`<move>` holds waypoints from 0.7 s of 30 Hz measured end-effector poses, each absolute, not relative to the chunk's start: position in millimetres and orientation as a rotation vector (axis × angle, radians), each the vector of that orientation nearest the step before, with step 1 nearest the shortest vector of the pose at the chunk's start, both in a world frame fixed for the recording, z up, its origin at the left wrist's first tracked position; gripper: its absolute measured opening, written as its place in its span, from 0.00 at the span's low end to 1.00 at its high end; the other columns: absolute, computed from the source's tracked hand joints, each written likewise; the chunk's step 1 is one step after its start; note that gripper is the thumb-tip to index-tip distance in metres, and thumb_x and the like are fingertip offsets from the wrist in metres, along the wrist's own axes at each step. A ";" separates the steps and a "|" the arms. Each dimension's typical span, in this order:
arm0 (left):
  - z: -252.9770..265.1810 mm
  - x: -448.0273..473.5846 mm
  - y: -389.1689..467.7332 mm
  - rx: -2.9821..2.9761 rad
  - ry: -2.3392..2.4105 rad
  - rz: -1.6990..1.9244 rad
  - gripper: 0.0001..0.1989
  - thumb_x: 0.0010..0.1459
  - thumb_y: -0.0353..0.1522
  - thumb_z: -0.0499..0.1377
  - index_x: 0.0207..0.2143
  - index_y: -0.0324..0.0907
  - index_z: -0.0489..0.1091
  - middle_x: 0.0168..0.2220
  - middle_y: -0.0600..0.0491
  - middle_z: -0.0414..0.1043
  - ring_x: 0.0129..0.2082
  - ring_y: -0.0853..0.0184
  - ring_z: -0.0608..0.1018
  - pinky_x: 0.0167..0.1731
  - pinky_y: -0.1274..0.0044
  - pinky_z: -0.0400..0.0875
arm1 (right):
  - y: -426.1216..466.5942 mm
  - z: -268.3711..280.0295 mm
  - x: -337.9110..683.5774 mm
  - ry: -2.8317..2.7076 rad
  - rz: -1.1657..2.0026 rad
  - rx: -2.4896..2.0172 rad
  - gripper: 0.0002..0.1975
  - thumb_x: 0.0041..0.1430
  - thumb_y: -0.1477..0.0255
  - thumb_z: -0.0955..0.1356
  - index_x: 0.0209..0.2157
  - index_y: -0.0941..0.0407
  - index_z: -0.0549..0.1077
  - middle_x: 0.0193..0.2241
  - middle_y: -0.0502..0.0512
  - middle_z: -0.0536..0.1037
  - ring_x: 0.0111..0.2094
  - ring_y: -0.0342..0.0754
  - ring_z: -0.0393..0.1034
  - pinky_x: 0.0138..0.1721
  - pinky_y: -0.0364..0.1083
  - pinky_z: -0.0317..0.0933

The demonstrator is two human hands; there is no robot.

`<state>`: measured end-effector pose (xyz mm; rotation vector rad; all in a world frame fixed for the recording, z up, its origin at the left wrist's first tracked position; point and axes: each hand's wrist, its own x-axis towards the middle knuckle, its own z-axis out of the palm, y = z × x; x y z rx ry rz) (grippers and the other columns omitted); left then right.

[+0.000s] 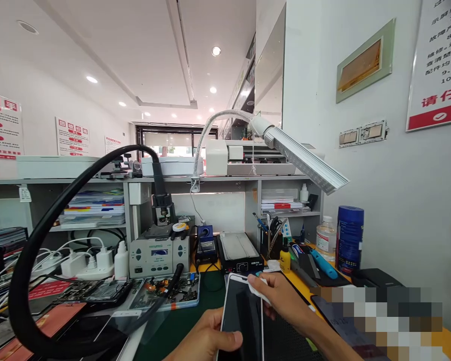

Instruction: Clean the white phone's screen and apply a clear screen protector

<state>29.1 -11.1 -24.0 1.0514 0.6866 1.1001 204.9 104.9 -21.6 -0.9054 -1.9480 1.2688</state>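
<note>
White-bordered, dark-glass rectangular phone [248, 315] in two-handed hold: gripping lower end with left hand [212, 335], pinching white cloth or tissue [258, 290] at upper right corner with right hand [284, 297]. Might twist loose under hard pressing.

White cloth [257, 292] touches a white-rimmed, dark phone [244, 307]

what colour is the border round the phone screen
White: the phone border frames a dark screen, as the head view shows.
</note>
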 end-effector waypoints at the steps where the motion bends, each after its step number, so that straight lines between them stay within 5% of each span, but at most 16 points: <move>1: -24.9 28.0 -10.8 1.051 0.712 1.071 0.16 0.44 0.33 0.70 0.38 0.37 0.80 0.36 0.44 0.80 0.41 0.49 0.80 0.45 0.67 0.69 | 104.4 -21.9 204.5 -1.957 1.266 -0.905 0.29 0.58 0.43 0.64 0.23 0.54 0.60 0.13 0.42 0.59 0.14 0.39 0.57 0.14 0.38 0.49; 7: -33.5 21.0 -7.4 1.026 0.840 0.954 0.10 0.41 0.28 0.66 0.31 0.39 0.80 0.29 0.49 0.79 0.31 0.58 0.79 0.30 0.76 0.65 | 100.0 -18.4 203.8 -1.999 1.236 -0.936 0.27 0.56 0.43 0.65 0.25 0.54 0.62 0.16 0.41 0.56 0.14 0.38 0.49 0.14 0.40 0.42; 11: -37.9 16.6 -2.8 1.068 0.852 0.901 0.02 0.41 0.28 0.65 0.22 0.40 0.76 0.24 0.51 0.75 0.27 0.61 0.75 0.26 0.77 0.60 | 100.0 -18.7 203.6 -2.139 1.142 -0.853 0.30 0.58 0.45 0.65 0.20 0.55 0.55 0.17 0.42 0.49 0.19 0.38 0.43 0.21 0.42 0.40; 17: -40.5 14.7 4.2 1.275 0.845 0.710 0.11 0.40 0.35 0.67 0.15 0.41 0.69 0.16 0.57 0.55 0.18 0.71 0.56 0.24 0.74 0.46 | 97.2 -24.6 198.7 -2.231 1.253 -0.811 0.33 0.59 0.44 0.64 0.18 0.55 0.49 0.17 0.42 0.44 0.21 0.40 0.37 0.23 0.46 0.34; 21: -41.6 16.2 4.8 1.325 0.869 0.698 0.14 0.40 0.39 0.68 0.14 0.42 0.70 0.16 0.57 0.55 0.18 0.71 0.54 0.24 0.74 0.44 | 92.6 -28.2 196.5 -2.256 1.323 -0.822 0.34 0.59 0.44 0.63 0.17 0.55 0.47 0.17 0.42 0.42 0.21 0.40 0.34 0.23 0.47 0.32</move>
